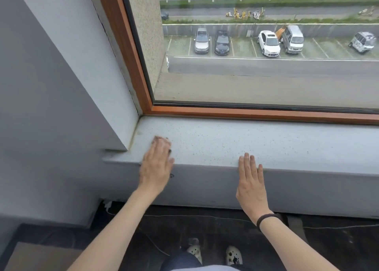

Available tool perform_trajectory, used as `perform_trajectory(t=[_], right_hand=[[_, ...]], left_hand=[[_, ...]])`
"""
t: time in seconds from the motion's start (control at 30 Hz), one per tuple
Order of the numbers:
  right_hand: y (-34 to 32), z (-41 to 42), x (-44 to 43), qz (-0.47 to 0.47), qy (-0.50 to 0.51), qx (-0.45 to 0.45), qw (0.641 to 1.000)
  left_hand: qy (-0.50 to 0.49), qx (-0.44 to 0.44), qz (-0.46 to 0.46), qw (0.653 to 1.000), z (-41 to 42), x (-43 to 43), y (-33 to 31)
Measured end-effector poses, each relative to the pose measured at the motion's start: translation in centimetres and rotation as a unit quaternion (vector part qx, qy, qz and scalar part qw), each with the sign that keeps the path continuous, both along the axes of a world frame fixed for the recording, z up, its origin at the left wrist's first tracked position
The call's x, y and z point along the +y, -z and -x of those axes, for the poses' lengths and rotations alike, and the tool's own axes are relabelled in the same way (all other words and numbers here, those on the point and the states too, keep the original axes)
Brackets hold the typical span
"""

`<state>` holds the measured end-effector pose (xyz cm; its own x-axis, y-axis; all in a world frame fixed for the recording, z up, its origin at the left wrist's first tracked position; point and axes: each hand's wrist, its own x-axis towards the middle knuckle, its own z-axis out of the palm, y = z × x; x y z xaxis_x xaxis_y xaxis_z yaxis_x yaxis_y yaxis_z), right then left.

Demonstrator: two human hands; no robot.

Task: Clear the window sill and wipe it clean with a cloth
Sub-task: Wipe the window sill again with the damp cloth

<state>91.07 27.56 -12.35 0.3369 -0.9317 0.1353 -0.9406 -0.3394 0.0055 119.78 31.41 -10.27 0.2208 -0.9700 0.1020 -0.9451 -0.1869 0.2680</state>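
The left hand (156,164) presses flat on the cloth (161,140) near the left corner of the window sill (246,139). The long sill runs away to the right. The right hand (251,180) lies flat and holds nothing.

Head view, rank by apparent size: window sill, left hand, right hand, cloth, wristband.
1. window sill
2. left hand, right hand: look alike, not ranked
3. wristband, cloth: both small; cloth mostly hidden under the left hand, not ranked

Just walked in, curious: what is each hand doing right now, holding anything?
Left hand: open, flat fingers pressing a cloth on the window sill.
Right hand: open, holding nothing, fingertips resting on the sill's front edge.
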Motion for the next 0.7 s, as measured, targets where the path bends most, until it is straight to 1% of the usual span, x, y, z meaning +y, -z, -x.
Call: perform_trajectory(t=[0.07, 0.13, 0.3, 0.4, 0.47, 0.53, 0.63, 0.7], right_hand=[[0.1, -0.2, 0.0, 0.001, 0.003, -0.003, 1.000], [0.3, -0.1, 0.1, 0.002, 0.008, 0.000, 1.000], [0.6, -0.1, 0.3, -0.009, 0.022, -0.002, 1.000], [0.6, 0.1, 0.1, -0.004, 0.020, 0.003, 1.000], [0.8, 0.1, 0.1, -0.003, 0.018, 0.007, 1.000], [0.8, -0.1, 0.1, -0.004, 0.021, 0.007, 1.000], [0.8, -0.8, -0.1, -0.010, 0.031, -0.003, 0.999], [0.7, -1.4, -0.2, -0.016, 0.040, -0.012, 0.999]], left_hand=[[0.079, -0.007, -0.023, 0.997, 0.5, 1.0, -0.4], [0.087, -0.011, -0.030, 0.996, -1.2, 0.1, -0.5], [-0.012, 0.029, -0.041, 0.999, -4.5, -6.7, -0.4], [-0.093, 0.023, -0.057, 0.994, -3.8, -10.2, -0.7], [-0.115, 0.014, -0.059, 0.992, -2.8, -10.6, -0.7], [-0.094, 0.023, -0.044, 0.994, -1.1, -9.2, -0.5], [-0.008, -0.003, 0.016, 1.000, 0.9, -5.0, 0.5], [0.057, -0.028, 0.074, 0.995, 0.5, -2.4, 1.3]])
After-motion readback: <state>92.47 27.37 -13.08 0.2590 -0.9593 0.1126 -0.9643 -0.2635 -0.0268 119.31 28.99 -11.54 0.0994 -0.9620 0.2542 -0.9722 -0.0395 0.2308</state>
